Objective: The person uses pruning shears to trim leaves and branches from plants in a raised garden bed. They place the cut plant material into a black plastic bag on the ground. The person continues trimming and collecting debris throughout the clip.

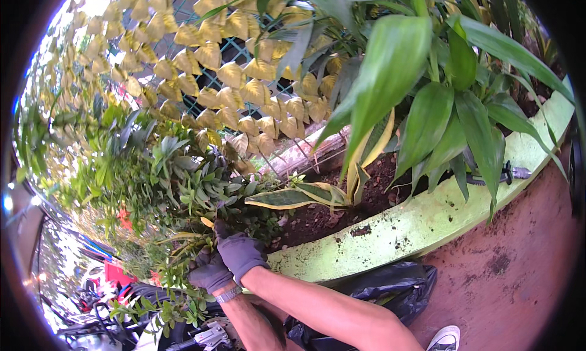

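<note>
Both my hands wear dark grey-purple gloves and are together in low foliage at the left end of a planter bed. My right hand reaches in over the green planter wall, its fingertips beside a small yellow leaf tip. My left hand, with a metal-banded watch at the wrist, is just below and left of it, fingers bent among the leaves. Variegated yellow-edged leaves spread next to the hands. Foliage and the gloves hide what the fingers touch.
A yellow-edged snake plant grows in dark soil. Broad green leaves overhang the wall. A black-handled tool lies on the rim. Below sits a black plastic bag. Behind stands a mesh fence with yellow artificial leaves.
</note>
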Motion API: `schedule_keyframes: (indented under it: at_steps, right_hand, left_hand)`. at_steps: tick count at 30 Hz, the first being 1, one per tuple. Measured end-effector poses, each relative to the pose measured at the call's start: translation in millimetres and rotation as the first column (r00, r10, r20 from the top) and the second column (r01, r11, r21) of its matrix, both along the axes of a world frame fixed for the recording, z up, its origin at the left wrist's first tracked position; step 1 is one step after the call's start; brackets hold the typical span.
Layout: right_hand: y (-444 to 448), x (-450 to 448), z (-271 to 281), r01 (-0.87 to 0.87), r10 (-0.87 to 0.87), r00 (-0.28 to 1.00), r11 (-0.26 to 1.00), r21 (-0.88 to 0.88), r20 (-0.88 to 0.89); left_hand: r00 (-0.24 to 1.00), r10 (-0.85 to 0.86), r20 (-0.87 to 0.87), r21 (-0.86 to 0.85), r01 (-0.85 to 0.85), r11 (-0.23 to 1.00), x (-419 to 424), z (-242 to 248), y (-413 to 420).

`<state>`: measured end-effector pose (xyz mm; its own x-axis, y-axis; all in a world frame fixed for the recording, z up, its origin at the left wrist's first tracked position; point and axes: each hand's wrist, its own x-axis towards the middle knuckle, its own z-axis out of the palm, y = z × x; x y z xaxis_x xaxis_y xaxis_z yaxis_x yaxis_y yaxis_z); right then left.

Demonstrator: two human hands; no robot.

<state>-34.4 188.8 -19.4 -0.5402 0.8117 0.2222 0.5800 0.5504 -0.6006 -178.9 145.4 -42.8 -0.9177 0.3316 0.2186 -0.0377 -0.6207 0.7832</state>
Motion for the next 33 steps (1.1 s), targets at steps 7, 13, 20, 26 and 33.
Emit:
schedule_keyframes:
  at_steps: [7,13,20,26,33]
  right_hand:
    - [6,21,6,0.001,0.002,0.999,0.998,0.063,-0.049]
    - [-15,107,-5,-0.113,0.117,0.993,0.988,0.107,-0.031]
    - [2,249,32,-0.206,0.136,0.949,0.949,-0.236,-0.283]
    - [59,245,34,0.034,-0.032,0.961,0.999,0.001,-0.273]
    - [100,262,82,-0.666,-0.173,0.633,0.376,-0.644,-0.755]
  left_hand:
    - [0.992,-0.006,0.127,0.096,-0.006,0.995,-21,5,7]
    - [0.975,-0.2,-0.096,0.016,0.202,0.979,-56,-1,-4]
    - [0.806,-0.542,0.237,0.314,0.464,0.828,95,53,20]
    - [0.415,-0.796,0.441,0.224,0.808,0.546,187,84,-36]
    - [0.566,-0.213,-0.796,-0.017,0.331,0.943,169,102,89]
